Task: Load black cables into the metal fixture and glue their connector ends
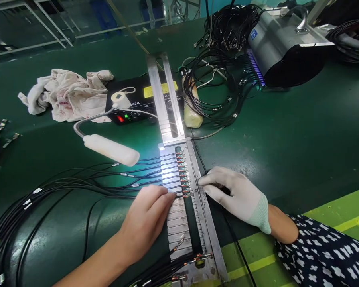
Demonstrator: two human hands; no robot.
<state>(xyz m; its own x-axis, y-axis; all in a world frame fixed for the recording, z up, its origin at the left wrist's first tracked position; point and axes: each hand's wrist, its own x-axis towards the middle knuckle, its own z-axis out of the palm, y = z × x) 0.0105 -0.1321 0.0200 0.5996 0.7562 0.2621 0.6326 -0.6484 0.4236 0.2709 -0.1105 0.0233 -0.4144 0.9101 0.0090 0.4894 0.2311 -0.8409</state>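
Observation:
My bare left hand point(148, 217) pinches the end of a black cable point(125, 196) at the slotted metal fixture point(177, 219). Several black cables point(149, 173) lie side by side across the fixture's upper half, their stripped ends with small metal connectors point(184, 175) in a row along the slot. My right hand point(235, 195), in a white glove with a green cuff, touches the outer edge of the fixture's long metal rail point(202, 207). Its thumb and forefinger are drawn together at the tips; anything between them is too small to make out.
A white gooseneck lamp point(111, 149) lights the fixture. Behind stand a black control box point(131, 89), a crumpled cloth point(68, 95) and a coil of black cables point(212, 95). A grey machine with purple light point(284, 44) stands back right. More cables point(158, 271) lie across the fixture's near end.

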